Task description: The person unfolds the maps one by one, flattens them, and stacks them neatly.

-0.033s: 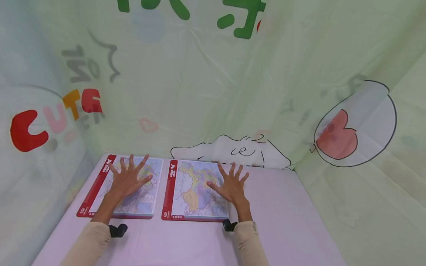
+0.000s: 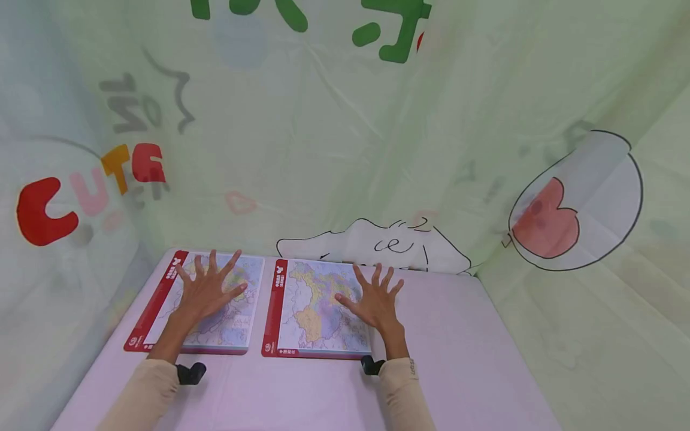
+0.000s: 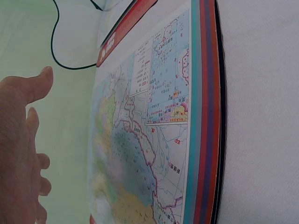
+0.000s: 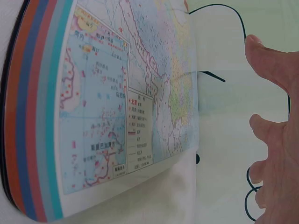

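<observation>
Two map boards lie side by side in the head view, each with a red band down its left edge and printed Chinese text. My left hand (image 2: 207, 290) is over the left map board (image 2: 221, 338), fingers spread wide. Over the right edge of the right map board (image 2: 307, 323), my right hand (image 2: 375, 302) has its fingers spread as well. In the left wrist view a gap shows between the left hand (image 3: 18, 140) and the map board (image 3: 131, 140). The right hand (image 4: 278, 140) likewise stands apart from its map board (image 4: 98, 93). Neither hand holds anything.
A pale pink cloth (image 2: 291, 401) covers the table. Behind it hangs a light green curtain (image 2: 345, 149) with printed letters and drawings, and more curtain closes both sides. Coloured stripes run along the near edges of the boards. Dark wrist mounts (image 2: 191, 373) sit at the sleeves.
</observation>
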`<state>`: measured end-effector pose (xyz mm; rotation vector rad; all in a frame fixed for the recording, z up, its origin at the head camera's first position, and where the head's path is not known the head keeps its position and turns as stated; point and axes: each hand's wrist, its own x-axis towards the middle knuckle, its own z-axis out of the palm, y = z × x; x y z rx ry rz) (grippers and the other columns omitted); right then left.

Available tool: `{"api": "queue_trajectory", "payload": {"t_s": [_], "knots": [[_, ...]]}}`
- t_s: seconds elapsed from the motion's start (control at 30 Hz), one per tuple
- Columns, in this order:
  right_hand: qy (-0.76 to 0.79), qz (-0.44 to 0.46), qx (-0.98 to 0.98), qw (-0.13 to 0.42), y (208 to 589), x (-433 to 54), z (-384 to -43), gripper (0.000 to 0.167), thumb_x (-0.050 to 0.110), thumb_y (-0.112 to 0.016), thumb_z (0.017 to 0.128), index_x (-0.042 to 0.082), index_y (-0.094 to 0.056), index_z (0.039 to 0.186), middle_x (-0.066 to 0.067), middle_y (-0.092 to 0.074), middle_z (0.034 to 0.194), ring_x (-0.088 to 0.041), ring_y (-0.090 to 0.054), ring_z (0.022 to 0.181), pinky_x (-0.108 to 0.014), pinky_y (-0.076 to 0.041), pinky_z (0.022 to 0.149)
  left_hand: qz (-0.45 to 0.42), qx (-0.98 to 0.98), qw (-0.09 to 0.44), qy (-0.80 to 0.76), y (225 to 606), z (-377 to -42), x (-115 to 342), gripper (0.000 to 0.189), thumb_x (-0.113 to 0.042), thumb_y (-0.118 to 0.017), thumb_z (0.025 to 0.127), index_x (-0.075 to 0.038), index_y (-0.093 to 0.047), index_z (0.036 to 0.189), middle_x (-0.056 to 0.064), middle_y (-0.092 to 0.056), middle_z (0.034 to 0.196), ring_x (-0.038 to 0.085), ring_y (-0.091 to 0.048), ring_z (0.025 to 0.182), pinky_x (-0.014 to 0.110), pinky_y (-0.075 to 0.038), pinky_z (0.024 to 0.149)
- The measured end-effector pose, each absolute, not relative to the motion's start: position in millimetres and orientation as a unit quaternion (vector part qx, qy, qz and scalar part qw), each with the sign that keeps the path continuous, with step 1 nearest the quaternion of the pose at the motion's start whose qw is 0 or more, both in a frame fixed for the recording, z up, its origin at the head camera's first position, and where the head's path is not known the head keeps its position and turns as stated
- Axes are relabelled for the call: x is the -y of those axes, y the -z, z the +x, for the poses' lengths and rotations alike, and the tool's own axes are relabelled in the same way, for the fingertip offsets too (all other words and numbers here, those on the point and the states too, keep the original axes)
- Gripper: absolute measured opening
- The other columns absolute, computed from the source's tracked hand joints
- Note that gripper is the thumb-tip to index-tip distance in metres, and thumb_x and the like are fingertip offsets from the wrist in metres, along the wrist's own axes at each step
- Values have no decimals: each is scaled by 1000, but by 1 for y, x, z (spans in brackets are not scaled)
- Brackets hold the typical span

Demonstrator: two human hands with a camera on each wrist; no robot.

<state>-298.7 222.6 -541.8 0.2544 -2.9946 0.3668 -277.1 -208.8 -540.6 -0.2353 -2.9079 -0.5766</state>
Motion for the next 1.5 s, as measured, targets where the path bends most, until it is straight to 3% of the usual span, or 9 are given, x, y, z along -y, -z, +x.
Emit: {"api": "queue_trajectory", "payload": {"t_s": [0.53,0.7,0.8,0.87,0.93,1.03,1.13,1.33,1.5], "knots": [[-153,84,983,60,544,-224,-297,105,82,-59,90,31,-24,175,-39,-10,177,-69,-3,162,-91,-1,121,-82,971,89,206,535,-274,199,96,-62,-65,96,-29,-22,175,37,-13,178,75,-9,157,94,4,116],[-178,75,978,78,526,-218,-283,95,68,-68,94,22,-37,172,-40,-36,169,-64,-39,154,-86,-26,119,-74,967,96,224,532,-269,188,94,-58,-64,99,-28,-20,176,34,-21,177,71,-31,154,91,-20,118],[-184,72,973,121,519,-217,-279,80,52,-74,98,13,-51,164,-34,-59,154,-55,-67,126,-72,-52,100,-52,958,105,262,529,-266,176,85,-51,-63,105,-25,-24,175,31,-53,161,54,-71,119,70,-57,95],[-178,71,969,159,519,-217,-279,68,43,-77,99,8,-61,155,-29,-75,131,-46,-76,99,-57,-57,78,-33,947,121,294,527,-266,167,72,-43,-62,108,-18,-38,171,29,-70,142,42,-73,83,50,-58,70],[-174,64,965,185,522,-218,-282,58,37,-78,100,5,-68,147,-24,-82,109,-39,-76,84,-49,-55,66,-16,933,139,331,526,-267,156,56,-33,-64,109,-11,-56,160,26,-79,121,33,-66,66,36,-48,57],[-198,34,960,196,528,-218,-285,48,32,-78,100,0,-75,136,-22,-82,98,-40,-77,86,-51,-58,71,-2,913,149,380,527,-269,137,38,-23,-66,107,-2,-73,138,26,-81,116,32,-74,76,30,-47,59],[-233,-17,953,194,536,-219,-288,43,31,-77,100,-3,-79,127,-23,-83,104,-44,-78,95,-59,-59,82,12,900,122,419,530,-269,119,33,-18,-68,106,1,-75,132,26,-81,115,38,-78,90,31,-55,62],[-315,-85,933,149,558,-227,-295,45,28,-75,102,-6,-75,131,-19,-80,94,-32,-72,81,-44,-55,75,50,886,45,458,532,-267,93,43,-12,-62,106,10,-61,143,33,-73,127,48,-75,110,49,-65,80],[-358,-89,927,73,579,-232,-298,53,26,-73,104,-10,-65,143,-26,-77,118,-25,-62,83,-28,-46,67,66,879,-19,471,533,-267,85,54,-12,-56,108,14,-42,154,38,-63,136,52,-70,120,55,-64,91]]}}
